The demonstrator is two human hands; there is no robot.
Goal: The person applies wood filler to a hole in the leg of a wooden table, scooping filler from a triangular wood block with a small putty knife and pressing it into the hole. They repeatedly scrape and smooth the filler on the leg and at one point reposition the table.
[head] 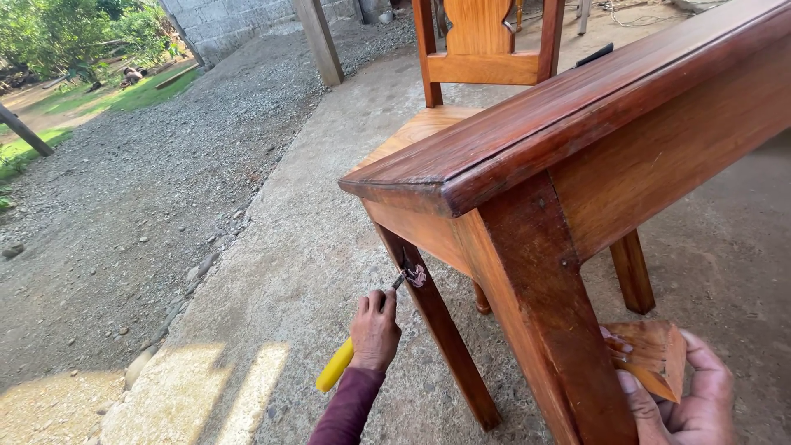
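Observation:
A reddish-brown wooden table (577, 124) fills the right of the head view, seen from a low corner. My left hand (375, 330) grips a yellow-handled tool (335, 365); its dark tip touches a pale scraped patch (416, 276) on the far table leg (441, 330). My right hand (684, 395), at the bottom right beside the near table leg (552, 330), holds a small wedge-shaped wooden block (651, 354). Part of that hand is hidden behind the near leg.
A wooden chair (478, 62) stands behind the table. The table stands on a concrete floor (313, 247); a gravel yard (124, 189) lies to the left, with a wooden post (320, 41), a block wall and grass farther off. A dark flat object (593, 55) lies on the tabletop.

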